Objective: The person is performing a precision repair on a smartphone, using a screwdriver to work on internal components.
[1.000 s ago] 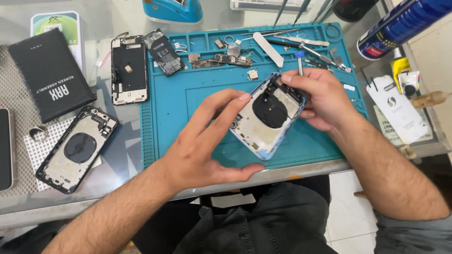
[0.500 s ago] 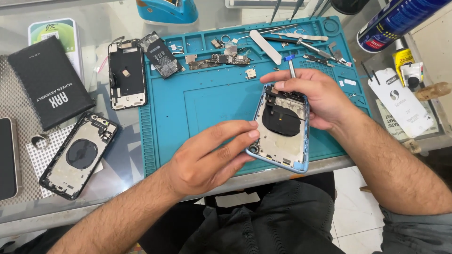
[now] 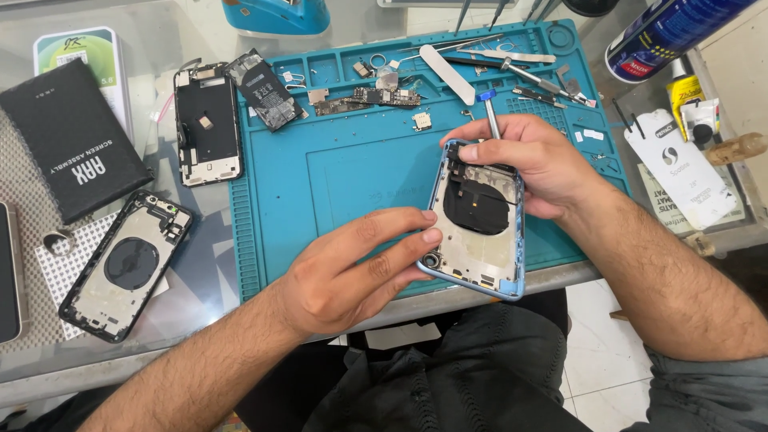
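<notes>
A blue-edged phone housing (image 3: 478, 228), open side up with a round black coil inside, is held over the near edge of the blue work mat (image 3: 352, 172). My left hand (image 3: 352, 276) pinches its lower left corner between thumb and fingers. My right hand (image 3: 532, 164) grips the housing's top right edge and also holds a thin screwdriver (image 3: 490, 112) with a blue tip, its shaft pointing away from me.
A second black housing (image 3: 124, 268) lies at the left on a mesh pad. A phone screen (image 3: 206, 128), a battery (image 3: 266, 92), small boards, tweezers and a white pry tool (image 3: 446, 74) sit along the mat's far side. A black box (image 3: 68, 140) is far left, a spray can (image 3: 668, 32) far right.
The blue housing has turned from a tilt to nearly upright and come nearer to me. My left hand slid from lying flat across it to pinching its lower left corner.
</notes>
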